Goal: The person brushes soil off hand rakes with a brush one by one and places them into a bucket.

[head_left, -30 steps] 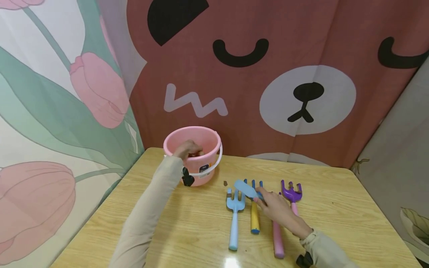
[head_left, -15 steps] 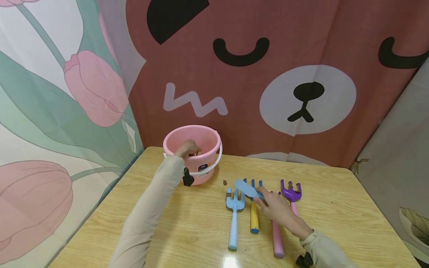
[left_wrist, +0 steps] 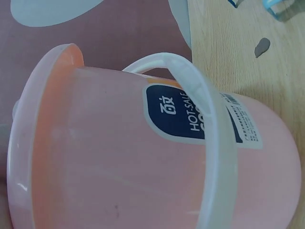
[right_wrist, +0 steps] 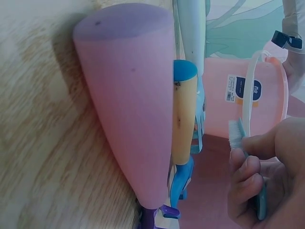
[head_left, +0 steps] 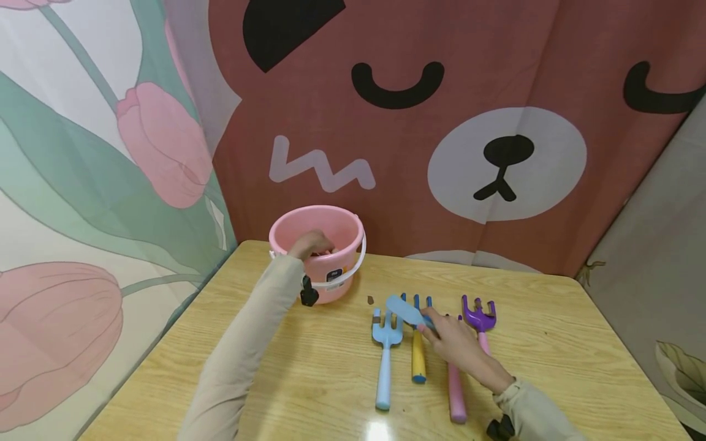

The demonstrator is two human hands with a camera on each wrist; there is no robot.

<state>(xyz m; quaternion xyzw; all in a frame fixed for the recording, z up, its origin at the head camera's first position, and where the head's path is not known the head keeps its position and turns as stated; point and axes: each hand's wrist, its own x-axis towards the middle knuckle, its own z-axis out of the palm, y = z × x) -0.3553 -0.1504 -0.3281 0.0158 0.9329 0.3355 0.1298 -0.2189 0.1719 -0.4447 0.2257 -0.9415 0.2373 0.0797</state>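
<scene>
My right hand (head_left: 453, 342) grips a small light blue brush (head_left: 405, 310) above the garden tools. White bristles show on the brush (right_wrist: 234, 135) in the right wrist view, thumb and fingers wrapped about its handle. At the back left, my left hand (head_left: 311, 244) reaches over the near rim into a pink bucket (head_left: 331, 263). Its fingertips are inside and mostly hidden, so I cannot tell whether they hold anything. The bucket's white handle (left_wrist: 217, 157) hangs down across its labelled front.
Below the right hand lie a light blue hand fork (head_left: 387, 343), a yellow-handled blue rake (head_left: 419, 358), a pink-handled tool (head_left: 456, 392) and a purple rake (head_left: 481, 317). A brown crumb (head_left: 371, 300) sits right of the bucket. Printed curtains stand behind the wooden table (head_left: 309, 380).
The left hand shifts slightly inside the bucket. The right hand and brush stay in place.
</scene>
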